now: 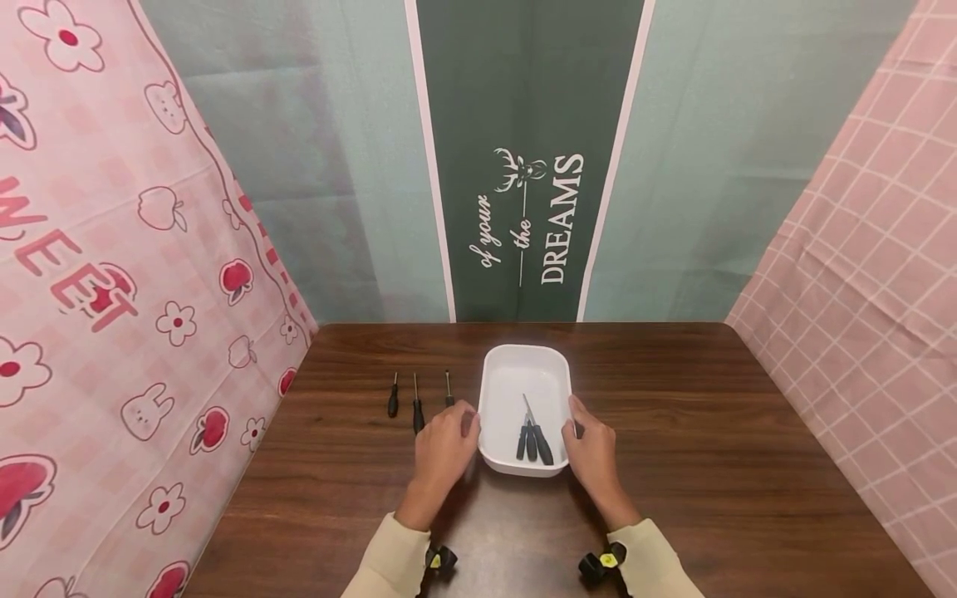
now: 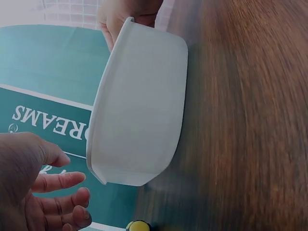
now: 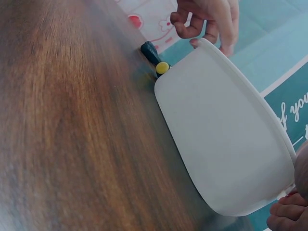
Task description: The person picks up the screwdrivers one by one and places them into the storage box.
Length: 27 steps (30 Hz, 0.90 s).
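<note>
A white plastic tray stands on the table with three dark-handled screwdrivers lying in it near the front. My right hand grips its right rim, thumb by the edge and fingers curled at the outer side. Beside the left rim is my left hand; in the left wrist view that hand has loosely bent fingers, apart from the tray wall. Left of the tray lie three more screwdrivers, a short one, a longer one and one partly hidden behind the left hand.
The brown wooden table reaches back to a green curtain with printed lettering. Pink patterned cloths hang at the left and right. A yellow-ended dark handle shows behind the tray in the right wrist view.
</note>
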Motion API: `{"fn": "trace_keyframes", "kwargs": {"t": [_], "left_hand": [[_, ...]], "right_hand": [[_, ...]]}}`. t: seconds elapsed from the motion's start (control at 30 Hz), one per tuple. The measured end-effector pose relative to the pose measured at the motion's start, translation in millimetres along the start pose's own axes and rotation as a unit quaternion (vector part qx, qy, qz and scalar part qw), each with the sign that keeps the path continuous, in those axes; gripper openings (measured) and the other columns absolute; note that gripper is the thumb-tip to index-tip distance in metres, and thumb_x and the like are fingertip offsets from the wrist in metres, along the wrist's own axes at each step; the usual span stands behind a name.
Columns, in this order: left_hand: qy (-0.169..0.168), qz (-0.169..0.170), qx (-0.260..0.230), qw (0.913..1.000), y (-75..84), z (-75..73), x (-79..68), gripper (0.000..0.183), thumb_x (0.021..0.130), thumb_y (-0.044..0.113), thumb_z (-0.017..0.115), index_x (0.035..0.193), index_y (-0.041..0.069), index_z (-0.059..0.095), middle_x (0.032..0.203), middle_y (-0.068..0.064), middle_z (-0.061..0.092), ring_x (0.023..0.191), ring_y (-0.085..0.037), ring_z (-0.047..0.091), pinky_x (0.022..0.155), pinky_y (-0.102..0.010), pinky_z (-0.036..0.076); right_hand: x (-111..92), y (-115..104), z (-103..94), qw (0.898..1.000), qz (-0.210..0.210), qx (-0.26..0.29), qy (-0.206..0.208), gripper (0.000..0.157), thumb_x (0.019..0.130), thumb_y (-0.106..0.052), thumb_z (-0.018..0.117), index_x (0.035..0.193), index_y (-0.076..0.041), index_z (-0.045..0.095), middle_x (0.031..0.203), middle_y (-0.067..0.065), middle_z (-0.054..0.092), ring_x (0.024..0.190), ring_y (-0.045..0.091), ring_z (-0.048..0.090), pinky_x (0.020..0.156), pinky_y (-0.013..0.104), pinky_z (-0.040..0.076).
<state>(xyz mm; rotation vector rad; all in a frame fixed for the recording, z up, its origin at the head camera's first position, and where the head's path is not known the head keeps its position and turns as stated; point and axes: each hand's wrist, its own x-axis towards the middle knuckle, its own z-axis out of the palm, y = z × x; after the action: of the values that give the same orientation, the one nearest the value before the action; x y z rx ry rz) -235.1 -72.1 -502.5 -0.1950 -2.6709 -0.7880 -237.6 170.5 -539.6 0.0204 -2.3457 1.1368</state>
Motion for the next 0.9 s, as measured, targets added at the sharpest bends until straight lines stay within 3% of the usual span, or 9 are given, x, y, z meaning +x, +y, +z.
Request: {"fn": "trace_keyframes", "kwargs": {"t": [0.43,0.9], "left_hand": [[-0.024,-0.018,0.031,0.9991,-14.0,5.8,-2.3,0.008,0.094,0.02,0.069,0.092,0.012,0.069,0.076,-0.002,0.065,0.057,-0.016,0.056,0.048,-0.033,0.043],[-0.019,-0.029,0.054,0.9979,-24.6,15.8,-4.5,0.012,0.093,0.021,0.072,0.094,0.009,0.068,0.084,-0.01,0.066,0.068,-0.03,0.067,0.051,-0.041,0.05]], "right_hand": [[-2.6,-1.0,-1.1,1.0,0.016,0.001,-0.014,0.04,0.087,0.007,0.065,0.127,0.009,0.063,0.128,0.023,0.064,0.12,0.037,0.061,0.099,0.049,0.046],[-3.5,-0.8,-1.7,1.0,0.019,-0.004,-0.018,0.04,0.087,0.007,0.065,0.127,0.009,0.063,0.128,0.024,0.063,0.119,0.038,0.061,0.099,0.049,0.046]]}}
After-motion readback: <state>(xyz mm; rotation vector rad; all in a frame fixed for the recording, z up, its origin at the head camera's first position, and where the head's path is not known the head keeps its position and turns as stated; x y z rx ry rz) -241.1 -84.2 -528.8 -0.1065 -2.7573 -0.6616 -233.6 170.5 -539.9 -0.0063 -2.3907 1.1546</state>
